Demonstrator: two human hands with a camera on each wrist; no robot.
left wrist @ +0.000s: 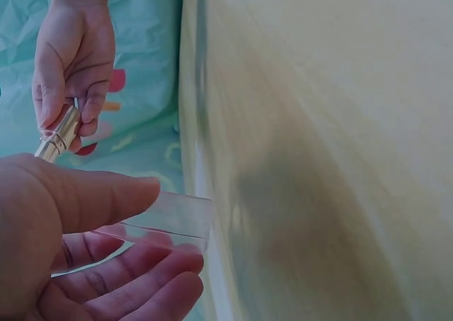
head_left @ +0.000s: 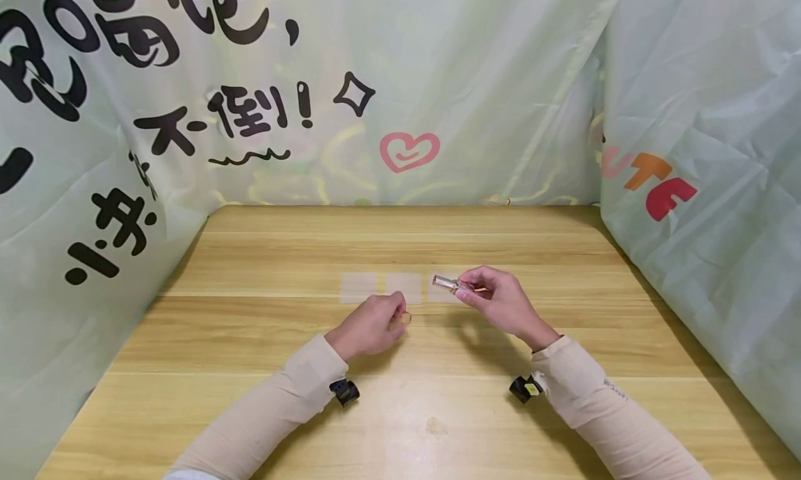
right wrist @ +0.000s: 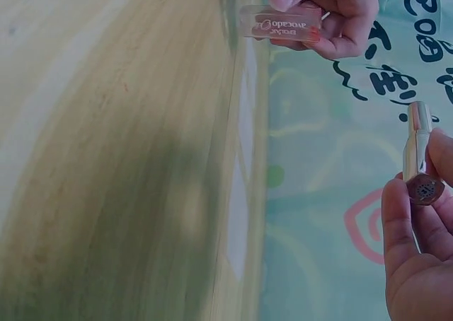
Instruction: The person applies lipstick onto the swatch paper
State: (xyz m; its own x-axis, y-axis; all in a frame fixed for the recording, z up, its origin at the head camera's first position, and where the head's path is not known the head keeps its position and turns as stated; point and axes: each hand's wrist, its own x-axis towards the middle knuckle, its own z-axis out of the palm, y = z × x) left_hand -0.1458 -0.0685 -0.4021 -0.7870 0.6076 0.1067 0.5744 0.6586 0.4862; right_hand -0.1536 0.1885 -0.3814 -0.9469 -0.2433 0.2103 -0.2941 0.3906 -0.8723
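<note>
My left hand (head_left: 370,325) pinches a clear lipstick cap (right wrist: 255,24) between thumb and fingers. White lettering that includes "avocado" runs along the cap in the right wrist view, and the left wrist view shows it see-through. To the right, my right hand (head_left: 503,300) grips a shiny, metallic lipstick tube (head_left: 446,282) near its base, with the narrower end pointing left. The base (right wrist: 426,190) has a darker round end bearing a small printed pattern. Cap and tube are apart, both held above the table, and the right hand is a little farther back than the left.
Three pale squares lie in a row on the wooden table (head_left: 263,341): a left one (head_left: 359,287), a middle one (head_left: 403,282) and a right one (head_left: 438,296) partly behind the lipstick. Printed cloth (head_left: 500,83) hangs around the back and sides.
</note>
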